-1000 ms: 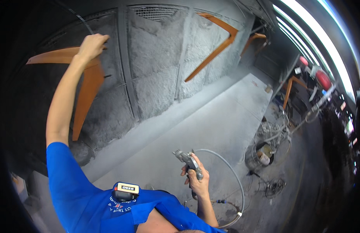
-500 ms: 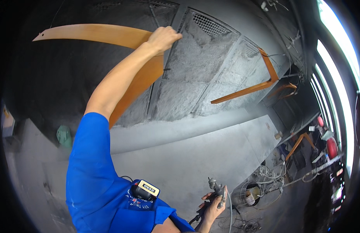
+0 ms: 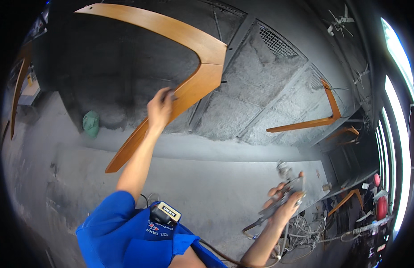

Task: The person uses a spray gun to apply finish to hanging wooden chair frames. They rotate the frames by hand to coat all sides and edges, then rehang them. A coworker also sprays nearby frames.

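A large angled wooden furniture frame part (image 3: 202,78), orange-brown with a joint line at its bend, hangs in front of me. Short dark pins stick out from its corner. My left hand (image 3: 159,109) is closed at the lower limb, its fingers curled at the wood's inner edge. Something dark shows at the fingertips, too blurred to name. Away to the right, my right hand (image 3: 285,203) grips a spray gun (image 3: 285,187), smeared by motion, with a metal fitting on top and a hose trailing down.
Similar wooden parts hang at the right (image 3: 314,123) and the far left (image 3: 19,89). Behind is a dusty grey panelled wall with a vent grille (image 3: 276,41). A green bundle (image 3: 91,123) lies near the left wall. Tangled hoses (image 3: 307,230) and bright light strips (image 3: 400,147) are on the right.
My left hand has moved from the part's corner down along its lower limb. The spray gun in my right hand has risen and moved right. The view has shifted, showing more of the wooden part.
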`<state>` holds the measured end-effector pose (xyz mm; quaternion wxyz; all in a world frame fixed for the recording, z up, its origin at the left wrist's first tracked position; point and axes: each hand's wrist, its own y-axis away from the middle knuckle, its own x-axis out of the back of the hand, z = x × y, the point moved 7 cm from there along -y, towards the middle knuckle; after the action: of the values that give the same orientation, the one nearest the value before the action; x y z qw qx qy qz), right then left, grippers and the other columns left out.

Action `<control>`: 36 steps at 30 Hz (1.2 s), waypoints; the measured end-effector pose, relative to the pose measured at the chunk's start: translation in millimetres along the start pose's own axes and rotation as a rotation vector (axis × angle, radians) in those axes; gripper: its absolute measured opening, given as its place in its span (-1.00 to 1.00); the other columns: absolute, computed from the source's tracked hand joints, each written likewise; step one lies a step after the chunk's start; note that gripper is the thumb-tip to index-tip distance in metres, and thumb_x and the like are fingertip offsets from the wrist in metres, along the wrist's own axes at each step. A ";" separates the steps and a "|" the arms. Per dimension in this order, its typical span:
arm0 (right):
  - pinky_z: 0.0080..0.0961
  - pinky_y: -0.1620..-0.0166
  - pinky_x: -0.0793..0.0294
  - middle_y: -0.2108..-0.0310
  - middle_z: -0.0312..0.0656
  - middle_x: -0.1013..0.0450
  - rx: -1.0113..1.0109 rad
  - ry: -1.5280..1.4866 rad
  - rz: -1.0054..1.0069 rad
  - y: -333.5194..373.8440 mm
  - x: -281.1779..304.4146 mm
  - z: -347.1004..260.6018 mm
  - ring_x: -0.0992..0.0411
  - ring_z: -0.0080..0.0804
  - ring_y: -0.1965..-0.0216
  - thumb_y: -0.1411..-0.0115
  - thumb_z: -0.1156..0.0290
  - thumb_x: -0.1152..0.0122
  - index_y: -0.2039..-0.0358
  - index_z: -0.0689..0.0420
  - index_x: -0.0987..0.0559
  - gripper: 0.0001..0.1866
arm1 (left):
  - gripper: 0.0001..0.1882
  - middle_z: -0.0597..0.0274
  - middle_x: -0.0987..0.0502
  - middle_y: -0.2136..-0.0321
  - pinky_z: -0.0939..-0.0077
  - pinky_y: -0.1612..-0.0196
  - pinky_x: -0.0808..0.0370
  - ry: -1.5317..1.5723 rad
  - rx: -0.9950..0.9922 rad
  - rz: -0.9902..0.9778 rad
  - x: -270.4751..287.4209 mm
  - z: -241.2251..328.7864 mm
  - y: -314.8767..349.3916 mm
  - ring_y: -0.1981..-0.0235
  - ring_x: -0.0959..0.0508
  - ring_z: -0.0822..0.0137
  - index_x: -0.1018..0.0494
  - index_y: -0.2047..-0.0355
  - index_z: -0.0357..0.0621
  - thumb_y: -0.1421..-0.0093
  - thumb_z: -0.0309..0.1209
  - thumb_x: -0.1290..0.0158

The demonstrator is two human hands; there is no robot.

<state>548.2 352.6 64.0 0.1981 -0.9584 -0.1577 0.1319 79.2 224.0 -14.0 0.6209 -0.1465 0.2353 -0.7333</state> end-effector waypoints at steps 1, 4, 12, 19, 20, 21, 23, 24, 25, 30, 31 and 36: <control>-0.64 0.72 -0.51 0.37 -0.21 -0.43 0.024 0.012 -0.026 -13.9 -5.1 -12.5 -0.50 -0.50 0.53 -0.49 -0.12 0.20 -0.46 -0.05 -0.12 -0.33 | -0.69 0.00 -0.69 0.15 0.44 0.05 -0.54 0.030 0.059 0.135 33.2 -24.0 18.9 0.19 -0.69 0.32 -0.52 -0.05 -0.29 -0.43 -0.34 -0.01; -0.69 0.73 -0.46 0.37 -0.23 -0.44 0.062 0.090 -0.046 -56.6 -24.2 -46.4 -0.49 -0.54 0.51 -0.51 -0.06 0.17 -0.43 -0.03 -0.20 -0.39 | -0.68 0.18 -0.59 0.25 0.52 0.19 -0.48 0.033 0.130 0.485 132.6 -77.6 66.5 0.21 -0.61 0.40 -0.43 -0.11 -0.30 -0.48 -0.36 0.05; -0.76 0.74 -0.39 0.36 -0.22 -0.44 0.186 0.055 -0.191 -84.4 -151.6 -105.0 -0.47 -0.56 0.48 -0.50 -0.04 0.10 -0.37 0.04 -0.27 -0.41 | -0.64 0.25 -0.58 0.39 0.63 0.51 -0.35 0.081 0.208 0.739 290.6 -149.2 98.2 0.55 -0.36 0.57 -0.30 -0.20 -0.29 -0.51 -0.37 0.17; -0.78 0.73 -0.43 0.37 -0.20 -0.45 0.304 -0.052 -0.519 -8.2 -353.7 -140.5 -0.48 -0.59 0.49 -0.47 -0.11 0.07 -0.37 0.13 -0.29 -0.33 | -0.57 0.24 -0.59 0.40 0.65 0.55 -0.35 0.142 0.340 0.544 318.1 -184.6 76.6 0.57 -0.40 0.57 -0.21 -0.30 -0.27 -0.52 -0.35 0.18; -0.77 0.72 -0.45 0.37 -0.20 -0.46 0.334 -0.052 -0.554 -0.2 -378.0 -145.0 -0.50 -0.58 0.47 -0.45 -0.11 0.03 -0.33 0.16 -0.33 -0.32 | -0.56 0.23 -0.59 0.40 0.65 0.55 -0.36 0.156 0.382 0.518 321.9 -192.2 72.8 0.57 -0.40 0.57 -0.20 -0.32 -0.26 -0.51 -0.35 0.19; -0.75 0.72 -0.46 0.37 -0.19 -0.47 0.376 -0.102 -0.591 6.8 -398.1 -150.0 -0.52 -0.57 0.47 -0.43 -0.13 -0.01 -0.27 0.21 -0.37 -0.32 | -0.55 0.22 -0.60 0.40 0.65 0.55 -0.36 0.142 0.392 0.510 328.0 -198.2 69.7 0.57 -0.41 0.56 -0.19 -0.32 -0.26 -0.51 -0.36 0.19; -0.73 0.72 -0.45 0.37 -0.18 -0.48 0.401 -0.127 -0.609 14.8 -423.2 -151.8 -0.52 -0.56 0.47 -0.41 -0.16 -0.02 -0.23 0.22 -0.40 -0.31 | -0.53 0.21 -0.61 0.39 0.64 0.56 -0.36 0.136 0.468 0.495 336.3 -215.9 63.3 0.57 -0.42 0.54 -0.17 -0.34 -0.26 -0.50 -0.36 0.18; -0.72 0.73 -0.45 0.37 -0.18 -0.48 0.378 -0.081 -0.545 12.3 -424.2 -149.6 -0.52 -0.55 0.47 -0.41 -0.17 -0.03 -0.23 0.21 -0.40 -0.30 | -0.53 0.21 -0.61 0.39 0.63 0.57 -0.37 0.126 0.472 0.470 337.2 -222.8 59.2 0.57 -0.44 0.53 -0.17 -0.34 -0.26 -0.49 -0.36 0.18; -0.72 0.73 -0.44 0.37 -0.17 -0.48 0.379 -0.036 -0.509 13.1 -422.5 -148.3 -0.52 -0.55 0.47 -0.40 -0.17 -0.03 -0.24 0.21 -0.40 -0.30 | -0.52 0.21 -0.62 0.38 0.62 0.58 -0.38 0.120 0.490 0.441 339.0 -231.9 54.5 0.57 -0.45 0.53 -0.17 -0.35 -0.26 -0.49 -0.35 0.18; -0.73 0.73 -0.37 0.38 -0.18 -0.47 0.304 0.177 -0.184 24.5 -340.6 -141.9 -0.50 -0.55 0.47 -0.46 -0.11 0.04 -0.25 0.18 -0.40 -0.37 | -0.51 0.20 -0.63 0.33 0.55 0.62 -0.45 0.141 0.607 0.323 330.7 -283.7 42.9 0.55 -0.50 0.49 -0.17 -0.34 -0.24 -0.48 -0.30 0.17; -0.74 0.73 -0.36 0.38 -0.19 -0.46 0.257 0.222 -0.092 32.8 -314.2 -140.3 -0.50 -0.55 0.47 -0.47 -0.10 0.06 -0.26 0.18 -0.39 -0.37 | -0.51 0.19 -0.63 0.31 0.54 0.62 -0.46 0.139 0.627 0.302 328.2 -295.9 42.0 0.53 -0.51 0.48 -0.18 -0.34 -0.22 -0.48 -0.30 0.17; -0.74 0.77 -0.31 0.37 -0.23 -0.48 0.242 0.478 0.278 97.7 -197.6 -158.8 -0.47 -0.61 0.52 -0.46 -0.15 0.06 0.10 0.16 -0.49 -0.45 | -0.53 0.17 -0.61 0.16 0.44 0.57 -0.52 0.095 0.795 0.226 317.2 -368.1 46.3 0.42 -0.56 0.38 -0.25 -0.24 -0.14 -0.48 -0.13 0.17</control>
<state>441.9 143.7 201.3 0.3224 -0.9441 0.0429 -0.0538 -127.5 -32.1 -374.4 0.6940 0.1654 -0.0232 -0.7003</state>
